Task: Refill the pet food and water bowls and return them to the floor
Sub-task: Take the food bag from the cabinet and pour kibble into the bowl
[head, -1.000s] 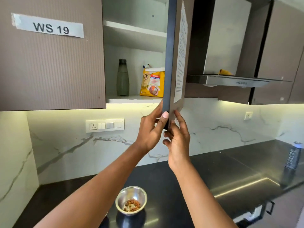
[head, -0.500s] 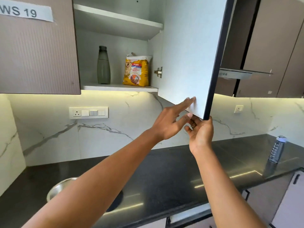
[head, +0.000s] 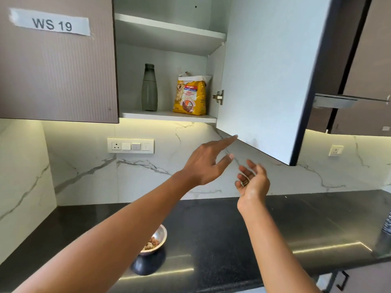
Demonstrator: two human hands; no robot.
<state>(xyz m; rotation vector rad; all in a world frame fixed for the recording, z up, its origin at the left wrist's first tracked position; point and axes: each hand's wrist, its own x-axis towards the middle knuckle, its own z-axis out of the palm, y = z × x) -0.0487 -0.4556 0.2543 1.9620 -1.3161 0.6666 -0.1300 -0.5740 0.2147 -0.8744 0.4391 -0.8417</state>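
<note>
A steel bowl (head: 159, 235) holding some brown kibble sits on the black counter (head: 232, 229), partly hidden behind my left forearm. Up in the open wall cabinet stand a yellow pet food bag (head: 190, 96) and a dark grey water bottle (head: 149, 89) on the lower shelf. My left hand (head: 208, 163) is raised with the index finger stretched out, its tip at the bottom edge of the cabinet door (head: 268, 77). My right hand (head: 252, 180) hangs open just below the door, palm turned up, holding nothing.
The open door juts out toward me on the right of the cabinet opening. The left cabinet door, labelled WS 19 (head: 50, 24), is closed. A switch panel (head: 130, 145) sits on the marble backsplash. A metal bottle (head: 387, 225) stands at the counter's far right edge.
The cabinet door has swung fully open. Both hands have come off its lower edge and dropped slightly; the right hand has let go and opened.
</note>
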